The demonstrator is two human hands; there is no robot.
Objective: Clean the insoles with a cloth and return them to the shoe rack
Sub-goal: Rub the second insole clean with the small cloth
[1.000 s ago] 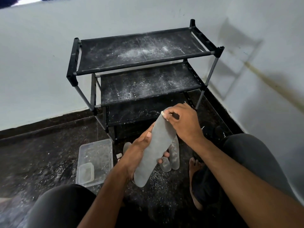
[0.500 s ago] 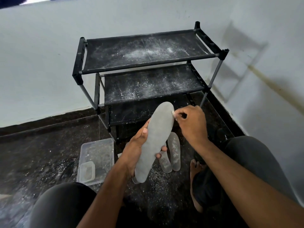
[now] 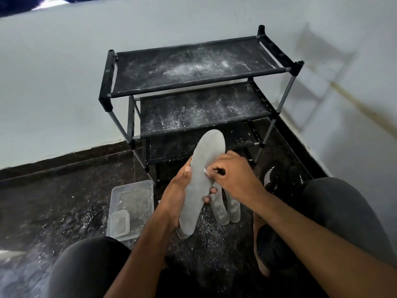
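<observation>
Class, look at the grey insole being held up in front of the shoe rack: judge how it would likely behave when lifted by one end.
The grey insole probably keeps its shape fairly well: the left hand grips only its lower half, yet the top stands unsupported without drooping. It looks thin, so likely light and somewhat bendable. Its matte surface suggests little slipping while the right hand presses against it.

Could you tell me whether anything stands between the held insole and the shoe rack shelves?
Nothing visible does. The insole, gripped by the left hand, is raised right in front of the shoe rack, whose dusty shelves hold no objects.
</observation>
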